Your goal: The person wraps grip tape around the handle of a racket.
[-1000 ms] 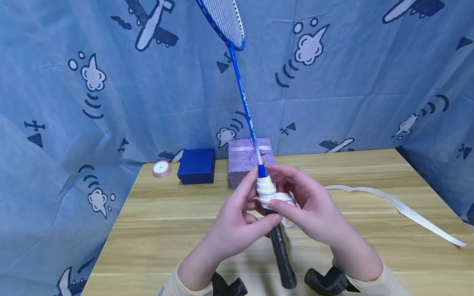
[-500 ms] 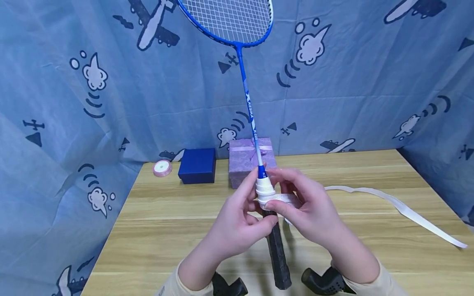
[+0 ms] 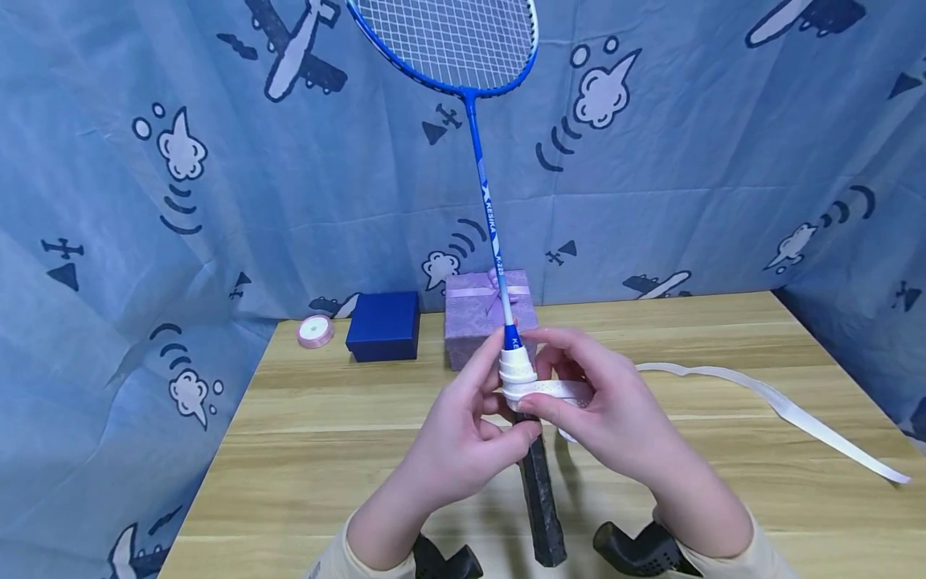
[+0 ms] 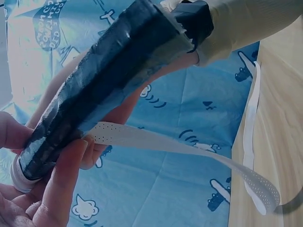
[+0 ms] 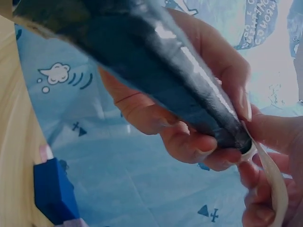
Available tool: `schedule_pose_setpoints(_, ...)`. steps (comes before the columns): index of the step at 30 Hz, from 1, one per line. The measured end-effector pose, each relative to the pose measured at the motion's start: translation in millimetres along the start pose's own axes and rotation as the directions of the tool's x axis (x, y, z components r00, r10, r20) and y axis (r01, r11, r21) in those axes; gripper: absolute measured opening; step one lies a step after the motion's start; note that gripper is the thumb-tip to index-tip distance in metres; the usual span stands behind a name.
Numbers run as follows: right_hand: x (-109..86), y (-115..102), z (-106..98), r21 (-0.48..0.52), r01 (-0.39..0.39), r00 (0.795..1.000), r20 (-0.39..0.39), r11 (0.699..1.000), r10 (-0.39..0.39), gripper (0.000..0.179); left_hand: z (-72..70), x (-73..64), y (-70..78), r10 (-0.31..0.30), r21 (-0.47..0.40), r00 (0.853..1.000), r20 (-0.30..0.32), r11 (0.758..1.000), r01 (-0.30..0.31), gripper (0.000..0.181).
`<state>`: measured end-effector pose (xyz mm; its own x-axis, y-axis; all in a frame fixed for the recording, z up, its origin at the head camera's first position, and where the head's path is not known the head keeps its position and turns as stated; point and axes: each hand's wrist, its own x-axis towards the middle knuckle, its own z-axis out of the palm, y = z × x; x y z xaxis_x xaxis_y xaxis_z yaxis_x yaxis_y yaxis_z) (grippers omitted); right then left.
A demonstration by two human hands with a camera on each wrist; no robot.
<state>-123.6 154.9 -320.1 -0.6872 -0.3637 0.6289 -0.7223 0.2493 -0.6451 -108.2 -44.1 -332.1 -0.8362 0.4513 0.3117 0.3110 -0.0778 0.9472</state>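
Observation:
A blue badminton racket (image 3: pixel 486 193) stands tilted up, its strung head cut off by the top of the head view. White perforated grip tape (image 3: pixel 517 367) wraps the upper part of its handle. Below that the dark handle (image 3: pixel 538 498) is bare. My left hand (image 3: pixel 463 434) holds the handle at the edge of the wrapped part, fingers behind and thumb in front. On the other side my right hand (image 3: pixel 608 402) pinches the tape where it leaves the handle. In the left wrist view a loose length of tape (image 4: pixel 165 142) trails from the right hand toward the wooden table.
At the back of the table (image 3: pixel 311 466) stand a purple gift box (image 3: pixel 470 322), a dark blue box (image 3: pixel 383 326) and a pink ribbon roll (image 3: pixel 315 330). A white strip (image 3: pixel 788 410) lies across the right side. A patterned blue curtain (image 3: pixel 325 209) hangs behind.
The racket has turned, so its strung face now shows broadly instead of at an angle. The tape between handle and right hand is straighter, and both hands stay about where they were.

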Motion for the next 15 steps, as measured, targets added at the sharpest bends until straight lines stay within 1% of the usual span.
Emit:
schedule_pose_setpoints(2,-0.7,0.6,-0.8,0.038,0.003,1.000,0.016,0.999,-0.004,0.067,-0.4,-0.3,-0.2,0.001,-0.002,1.000,-0.002,1.000,-0.001,0.093)
schedule_pose_setpoints(4,-1.3,1.5,-1.3,0.086,0.021,0.999,0.029,0.996,-0.024,0.065,-0.8,-0.5,-0.3,0.000,-0.005,1.000,-0.004,1.000,0.000,0.093)
schedule_pose_setpoints(8,-1.8,2.8,-1.2,0.160,0.061,0.997,0.033,0.985,-0.067,0.058,-1.7,-0.7,-0.2,0.006,-0.010,1.000,-0.004,1.000,-0.006,0.092)
schedule_pose_setpoints(10,-2.1,2.9,-1.2,0.181,0.066,0.997,0.032,0.981,-0.073,0.057,-1.9,-0.6,-0.2,0.013,-0.008,1.000,0.001,1.000,-0.013,0.093)
schedule_pose_setpoints(15,-2.9,1.6,-5.1,0.167,0.011,0.998,0.057,0.986,-0.021,0.056,-1.9,-1.0,0.2,0.022,0.010,1.000,0.006,1.000,-0.022,0.093)
